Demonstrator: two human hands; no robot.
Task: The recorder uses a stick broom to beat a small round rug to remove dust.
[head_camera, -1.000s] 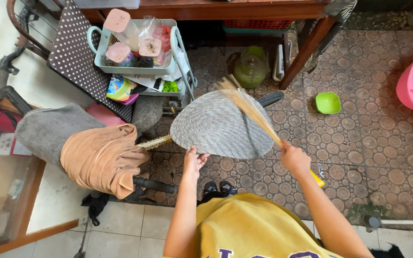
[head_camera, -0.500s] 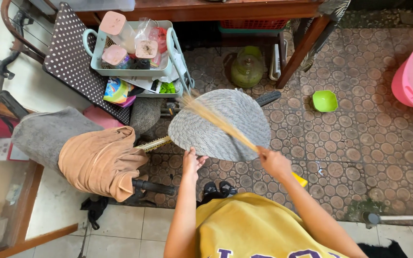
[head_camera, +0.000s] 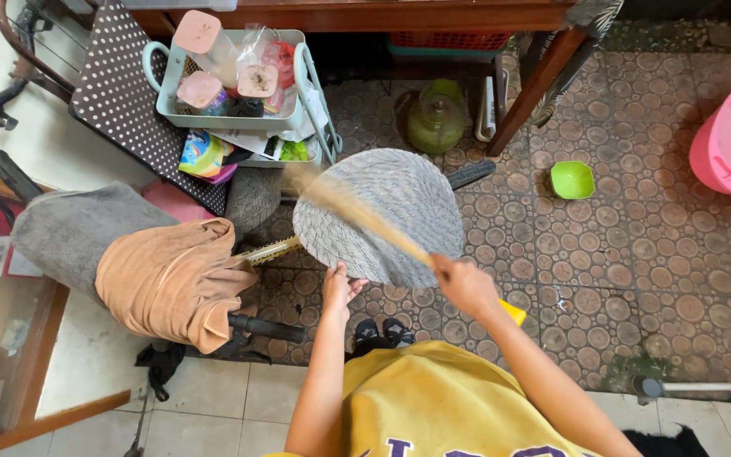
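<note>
Centre frame: left hand (head_camera: 342,288) pinches round woven mat (head_camera: 380,216) edge; right hand (head_camera: 464,283) grips stick broom (head_camera: 357,213). Mat looks light, floppy; rim best.

Single view only, head-worn camera, looking almost straight down the wearer's front. Bottom edge takes in the yellow shirt (head_camera: 433,398) and both forearms; the left hand (head_camera: 340,289) and right hand (head_camera: 465,283) sit at centre, close to the lens. The pebble-patterned floor (head_camera: 636,254) fills the right side, farther below. The top edge reaches the wooden table (head_camera: 365,15) and pale green caddy (head_camera: 230,118). No second view to share ground with.
</note>
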